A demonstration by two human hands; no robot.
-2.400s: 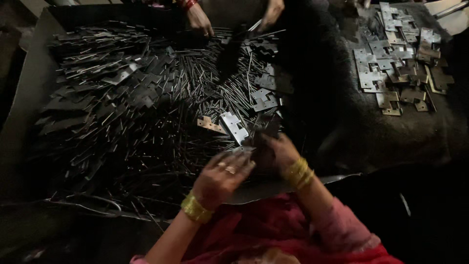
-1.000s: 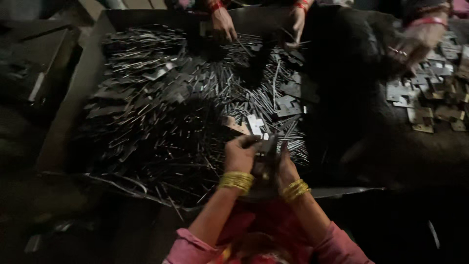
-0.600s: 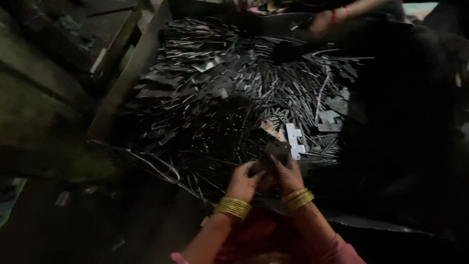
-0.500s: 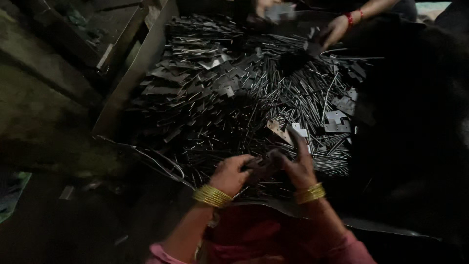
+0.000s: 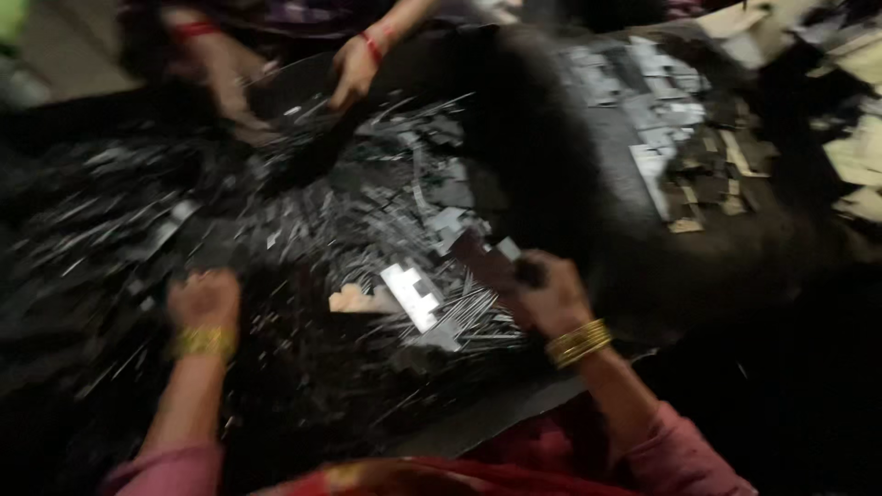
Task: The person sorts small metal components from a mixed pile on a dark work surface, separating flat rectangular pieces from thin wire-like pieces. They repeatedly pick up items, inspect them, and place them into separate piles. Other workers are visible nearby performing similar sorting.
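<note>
While the hands worked together half a second ago, the left hand [image 5: 204, 303] now lies apart on the metal strips [image 5: 303, 230], its grip too blurred to tell; the right hand [image 5: 548, 296] pinches a dark flat piece [image 5: 485, 260], just above its grip.

I see gold bangles [image 5: 577, 342] at my right hand [image 5: 549, 294] and gold ones at my left hand [image 5: 204, 298]. Between the hands lie silvery-grey metal strips [image 5: 276, 230] and one pale tan piece [image 5: 354, 298]. My sleeves are pink. Red bangles [image 5: 371, 46] ring a co-worker's wrist opposite.
</note>
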